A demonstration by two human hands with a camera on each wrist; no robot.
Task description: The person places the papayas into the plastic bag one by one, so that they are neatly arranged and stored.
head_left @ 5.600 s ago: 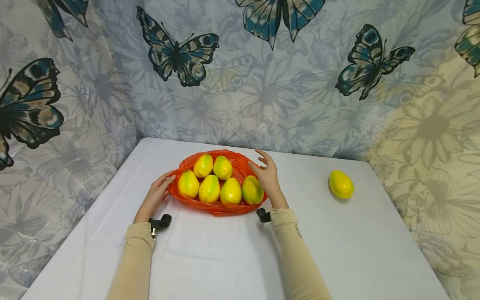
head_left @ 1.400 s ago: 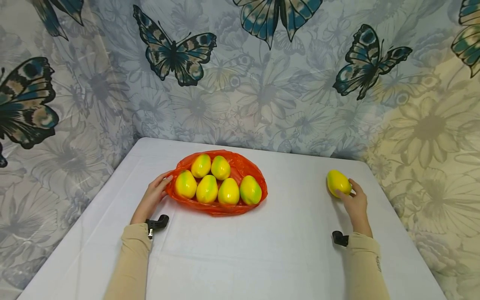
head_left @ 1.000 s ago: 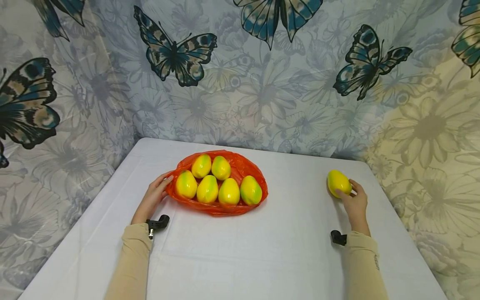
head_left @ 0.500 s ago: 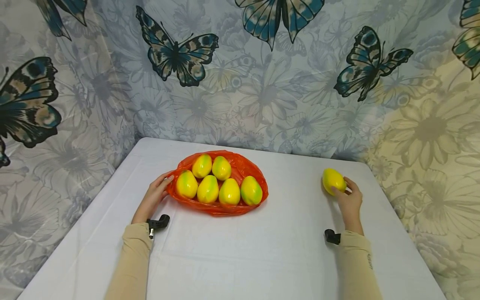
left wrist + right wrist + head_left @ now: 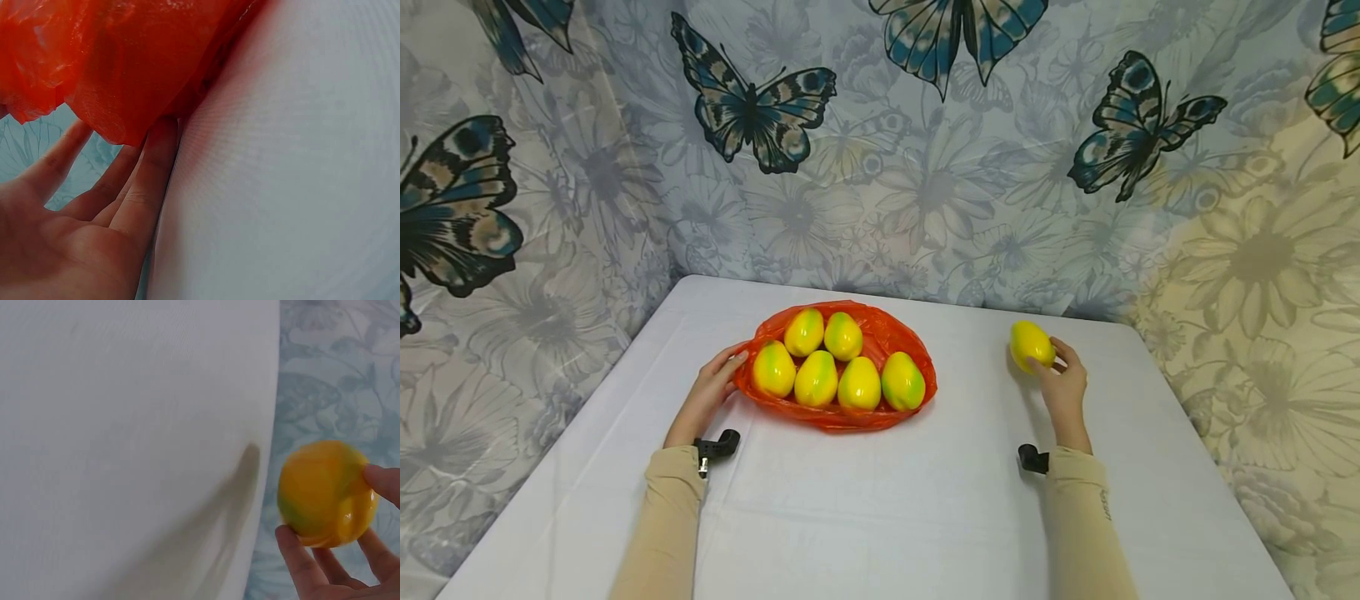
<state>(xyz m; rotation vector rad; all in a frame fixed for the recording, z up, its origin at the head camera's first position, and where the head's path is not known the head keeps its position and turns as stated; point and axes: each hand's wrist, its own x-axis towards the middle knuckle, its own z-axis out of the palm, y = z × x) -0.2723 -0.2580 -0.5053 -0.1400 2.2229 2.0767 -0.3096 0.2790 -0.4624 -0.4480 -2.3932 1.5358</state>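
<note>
A red plastic bag (image 5: pixel 887 329), spread like a shallow bowl, holds several glossy yellow-green mangoes (image 5: pixel 816 379) in two rows. At its left edge my left hand (image 5: pixel 706 396) touches the bag's side. In the left wrist view, that hand's nearly straight fingers (image 5: pixel 156 153) reach to the red plastic, which covers their tips. Right of the bag, my right hand (image 5: pixel 1063 387) grips a single yellow mango (image 5: pixel 1031 346) between thumb and fingers. The right wrist view shows this mango (image 5: pixel 325 494) held by the fingertips, clear of the tablecloth, with a shadow below.
A white cloth (image 5: pixel 880 517) covers the table. Behind and beside it hangs fabric printed with flowers and butterflies (image 5: pixel 752 104). Black wrist cameras sit on the left wrist (image 5: pixel 718 446) and the right wrist (image 5: pixel 1033 459).
Earlier my right hand was at the bag's right edge; it then took hold of the lone mango at the far right. Hand and mango have since moved left. My left hand stays at the bag.
</note>
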